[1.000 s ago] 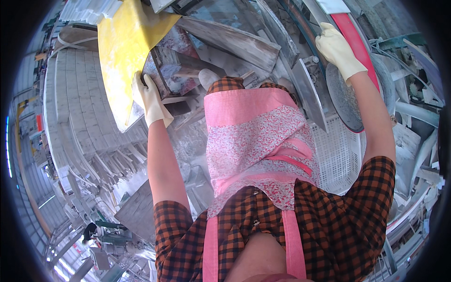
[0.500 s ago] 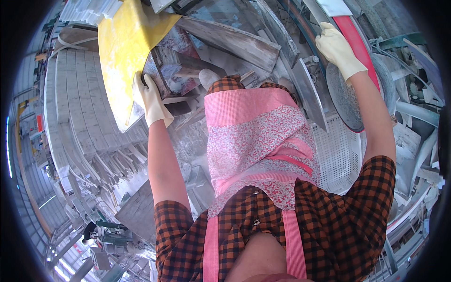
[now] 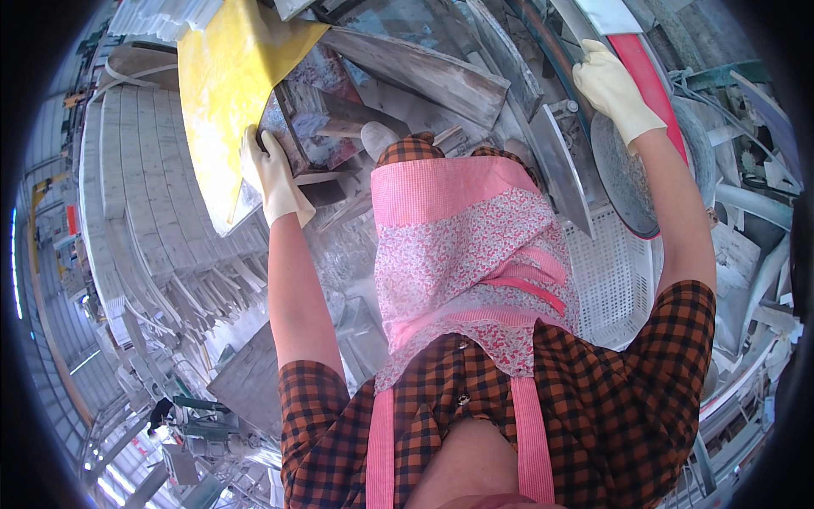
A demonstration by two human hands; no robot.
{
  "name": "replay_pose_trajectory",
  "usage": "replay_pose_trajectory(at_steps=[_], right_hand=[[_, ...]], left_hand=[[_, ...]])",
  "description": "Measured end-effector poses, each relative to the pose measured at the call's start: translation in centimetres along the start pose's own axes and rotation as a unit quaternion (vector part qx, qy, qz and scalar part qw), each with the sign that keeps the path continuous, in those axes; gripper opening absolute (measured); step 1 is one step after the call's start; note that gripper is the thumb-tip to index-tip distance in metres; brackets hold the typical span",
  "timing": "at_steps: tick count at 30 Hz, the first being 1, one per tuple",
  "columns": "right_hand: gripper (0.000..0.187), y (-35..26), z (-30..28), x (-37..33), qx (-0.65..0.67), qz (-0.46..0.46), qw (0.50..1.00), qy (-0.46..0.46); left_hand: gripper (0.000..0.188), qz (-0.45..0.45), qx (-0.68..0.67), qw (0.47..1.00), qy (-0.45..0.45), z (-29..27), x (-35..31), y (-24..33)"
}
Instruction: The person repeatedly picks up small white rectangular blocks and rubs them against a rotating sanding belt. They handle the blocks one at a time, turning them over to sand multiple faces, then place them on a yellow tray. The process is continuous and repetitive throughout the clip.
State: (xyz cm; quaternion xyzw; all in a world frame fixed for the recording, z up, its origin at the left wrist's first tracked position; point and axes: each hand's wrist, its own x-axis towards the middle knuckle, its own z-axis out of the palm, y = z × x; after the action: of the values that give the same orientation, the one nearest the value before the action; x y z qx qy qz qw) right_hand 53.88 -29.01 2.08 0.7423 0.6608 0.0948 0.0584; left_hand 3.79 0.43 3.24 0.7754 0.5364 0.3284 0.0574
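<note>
My left hand point(image 3: 270, 174), in a cream rubber glove, rests against the right edge of a yellow sheet point(image 3: 222, 93) draped over a block-like stack. Its fingers lie along that edge and the thumb stands apart from them. To the right, my right hand point(image 3: 609, 83), in a matching glove, is closed with its fingers curled, beside a long red band point(image 3: 642, 81). What its fingers hold, if anything, is hidden. Below this hand and wrist is a grey, rounded disc-like part point(image 3: 617, 174) with a dark rim.
Worn boards point(image 3: 424, 72) lean ahead of my legs. A thin grey plate point(image 3: 560, 170) stands right of my knees, above a white perforated crate point(image 3: 606, 271). Long pale slabs point(image 3: 140, 170) are stacked at the left. Green pipework point(image 3: 721, 75) runs at the far right.
</note>
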Motion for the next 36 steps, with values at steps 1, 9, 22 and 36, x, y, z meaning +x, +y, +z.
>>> replay_pose_trajectory(at_steps=[1,9,22,36], right_hand=[[0.023,-0.1,-0.1,0.0,0.008,0.006,1.000,-0.004],[0.023,-0.1,0.1,0.2,0.000,0.006,0.999,-0.043],[0.043,0.4,1.5,-0.6,0.316,0.222,0.922,0.033],[0.024,2.9,4.9,-0.8,0.024,-0.052,0.997,0.050]], left_hand=[[0.040,0.002,0.002,1.000,0.005,0.0,0.0,0.1],[0.040,-0.002,0.002,1.000,-0.003,-0.2,-0.2,0.3],[0.040,0.018,0.042,0.998,0.047,0.4,-0.8,1.6],[0.028,0.002,0.029,0.998,0.052,0.5,-1.0,1.8]])
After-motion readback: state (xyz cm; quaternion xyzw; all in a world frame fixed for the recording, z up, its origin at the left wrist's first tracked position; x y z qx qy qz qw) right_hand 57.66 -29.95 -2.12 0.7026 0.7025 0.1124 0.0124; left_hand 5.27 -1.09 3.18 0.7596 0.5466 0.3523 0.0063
